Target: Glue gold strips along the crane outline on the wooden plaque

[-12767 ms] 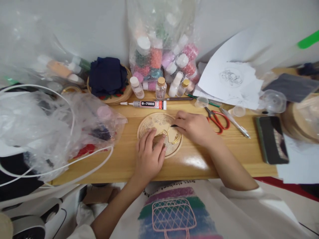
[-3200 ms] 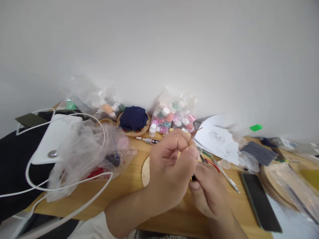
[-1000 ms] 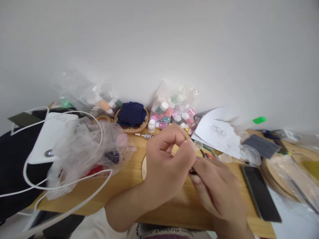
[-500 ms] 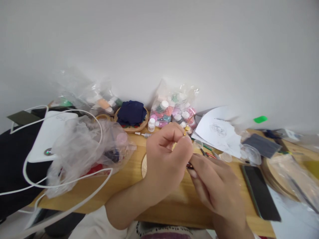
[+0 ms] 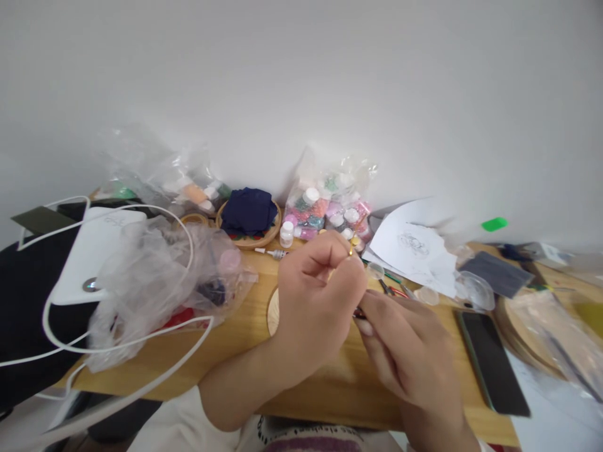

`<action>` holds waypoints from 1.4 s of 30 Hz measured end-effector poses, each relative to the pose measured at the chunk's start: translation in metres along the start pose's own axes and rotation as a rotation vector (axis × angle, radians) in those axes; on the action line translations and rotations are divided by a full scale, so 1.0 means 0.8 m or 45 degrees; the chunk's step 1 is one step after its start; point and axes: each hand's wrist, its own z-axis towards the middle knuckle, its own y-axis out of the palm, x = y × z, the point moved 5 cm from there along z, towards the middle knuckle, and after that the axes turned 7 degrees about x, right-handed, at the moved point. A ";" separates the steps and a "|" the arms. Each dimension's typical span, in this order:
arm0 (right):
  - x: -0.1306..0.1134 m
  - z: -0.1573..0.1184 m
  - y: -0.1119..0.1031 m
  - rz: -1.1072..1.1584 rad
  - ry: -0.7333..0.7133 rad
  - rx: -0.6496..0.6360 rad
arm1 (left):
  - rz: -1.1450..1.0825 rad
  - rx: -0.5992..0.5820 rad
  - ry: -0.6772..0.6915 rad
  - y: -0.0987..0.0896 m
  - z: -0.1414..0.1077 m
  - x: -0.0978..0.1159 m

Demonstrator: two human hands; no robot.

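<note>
My left hand (image 5: 315,307) is closed in a pinch at the middle of the view. Between its thumb and forefinger sticks up a thin gold-coloured metal piece (image 5: 352,245), its lower part hidden by the fingers. Beside it and touching it, my right hand (image 5: 412,355) is curled closed around a small dark object (image 5: 359,312). Only a bit of that object shows, too little to tell its kind. A round wooden disc (image 5: 272,314) lies on the table, partly covered by my left hand.
Bags of small bead jars (image 5: 325,207) and an embroidery hoop with dark blue cloth (image 5: 249,216) stand by the wall. A crumpled plastic bag (image 5: 151,289) and white cable lie left. Papers with a drawing (image 5: 409,245), hand tools (image 5: 393,290) and a phone (image 5: 492,364) lie right.
The gold piece shows a little more above my left fingertips. Both hands keep nearly the same place and grip.
</note>
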 end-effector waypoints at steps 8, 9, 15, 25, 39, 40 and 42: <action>0.001 -0.001 0.001 0.024 0.019 0.007 | 0.001 -0.004 0.018 0.001 0.001 0.001; 0.002 -0.001 0.001 0.029 0.024 0.010 | -0.002 -0.006 0.018 0.002 0.001 0.001; 0.002 -0.001 -0.001 0.057 0.026 0.016 | 0.023 -0.012 0.011 0.001 0.002 0.003; 0.007 -0.004 -0.004 0.092 0.021 0.034 | -0.134 -0.077 -0.101 0.005 0.003 -0.001; 0.014 -0.001 -0.006 0.412 0.047 0.105 | 0.066 -0.080 -0.025 0.001 -0.002 0.007; 0.015 -0.002 -0.005 0.486 0.049 0.125 | 0.056 -0.091 -0.043 0.002 -0.003 0.006; 0.017 -0.003 -0.003 0.629 0.075 0.145 | -0.022 -0.145 -0.101 0.005 -0.004 0.004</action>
